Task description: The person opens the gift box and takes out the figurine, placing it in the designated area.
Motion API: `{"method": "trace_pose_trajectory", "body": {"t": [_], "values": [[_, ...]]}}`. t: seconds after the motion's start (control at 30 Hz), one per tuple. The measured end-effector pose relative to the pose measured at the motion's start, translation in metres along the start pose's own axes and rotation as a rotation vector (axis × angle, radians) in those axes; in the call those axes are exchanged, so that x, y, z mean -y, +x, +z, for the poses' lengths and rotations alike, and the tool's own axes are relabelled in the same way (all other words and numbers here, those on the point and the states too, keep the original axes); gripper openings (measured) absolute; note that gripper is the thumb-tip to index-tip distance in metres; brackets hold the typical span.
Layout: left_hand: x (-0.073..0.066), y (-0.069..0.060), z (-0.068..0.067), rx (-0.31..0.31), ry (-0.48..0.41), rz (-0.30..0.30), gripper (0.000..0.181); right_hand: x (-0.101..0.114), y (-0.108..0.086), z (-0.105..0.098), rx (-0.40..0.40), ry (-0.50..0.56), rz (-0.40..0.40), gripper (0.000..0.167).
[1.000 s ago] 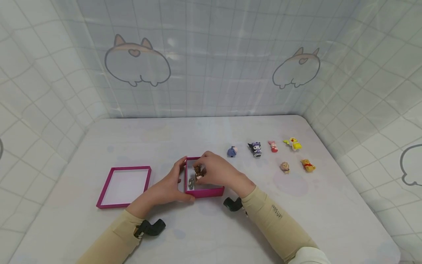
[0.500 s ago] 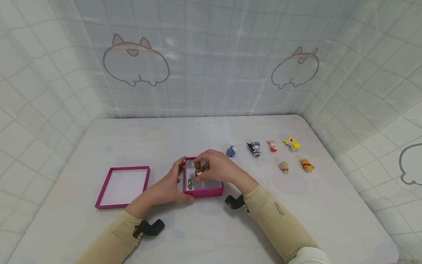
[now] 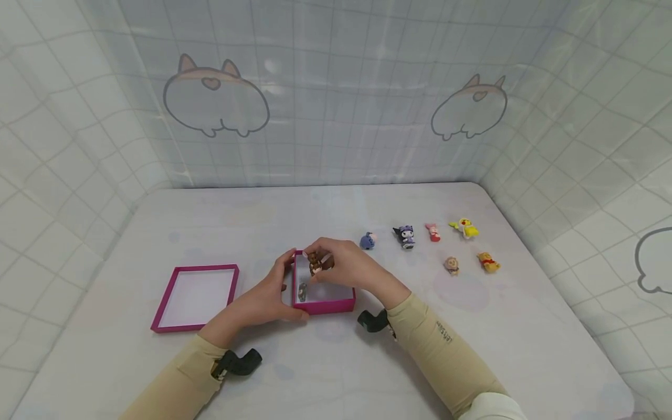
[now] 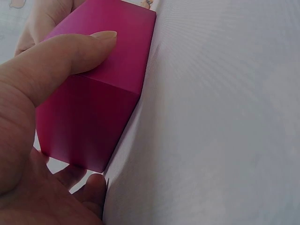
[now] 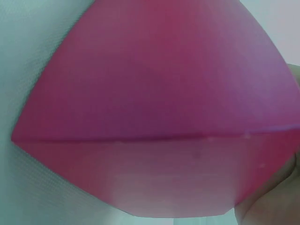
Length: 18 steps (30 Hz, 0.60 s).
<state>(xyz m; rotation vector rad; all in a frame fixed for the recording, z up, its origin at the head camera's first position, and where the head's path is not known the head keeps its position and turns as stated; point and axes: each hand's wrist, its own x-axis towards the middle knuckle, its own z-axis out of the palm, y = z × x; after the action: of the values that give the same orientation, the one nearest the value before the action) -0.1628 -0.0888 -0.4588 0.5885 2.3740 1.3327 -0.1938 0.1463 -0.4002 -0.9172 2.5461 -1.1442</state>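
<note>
My left hand (image 3: 265,297) grips the left side of a magenta open-topped box (image 3: 328,306). In the left wrist view, the thumb presses on one outer wall and the other fingers reach round the corner. My right hand (image 3: 343,265) reaches over the box and pinches a small brown bear-like figurine (image 3: 314,262) at the back left of its inside. Whether the figurine touches the box floor I cannot tell. A small grey figurine (image 3: 302,291) sits in the front left corner of the box. The right wrist view is mostly filled by the box's outer walls.
A magenta-rimmed lid (image 3: 202,297) lies on the left. To the right stand or lie a blue figurine (image 3: 368,240), a purple-black one (image 3: 405,237), a pink one (image 3: 433,232), a yellow one (image 3: 465,228), a tan one (image 3: 451,265) and an orange bear (image 3: 489,262).
The right hand has shifted the brown figurine slightly toward the back left of the box, so more of it shows. The left hand keeps its grip on the box.
</note>
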Motion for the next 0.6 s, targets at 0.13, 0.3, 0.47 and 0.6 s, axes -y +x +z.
{"method": "trace_pose_trajectory", "body": {"t": [0.13,0.3,0.47,0.6], "values": [[0.001,0.0005,-0.0002,0.0,-0.004,0.004,0.131,-0.0002,-0.0003,-0.0009,-0.008,0.023,0.003,0.052],[0.0005,0.0004,-0.0002,0.002,0.002,-0.003,0.131,0.0002,-0.0003,-0.0017,-0.026,0.004,0.013,0.051],[-0.0015,-0.0001,0.0002,0.003,0.007,-0.019,0.132,0.0027,-0.001,-0.0035,-0.055,0.017,0.035,0.051],[-0.0024,0.0001,0.0005,-0.001,0.011,-0.027,0.132,0.0041,-0.0011,-0.0043,-0.07,0.022,0.055,0.053]]}}
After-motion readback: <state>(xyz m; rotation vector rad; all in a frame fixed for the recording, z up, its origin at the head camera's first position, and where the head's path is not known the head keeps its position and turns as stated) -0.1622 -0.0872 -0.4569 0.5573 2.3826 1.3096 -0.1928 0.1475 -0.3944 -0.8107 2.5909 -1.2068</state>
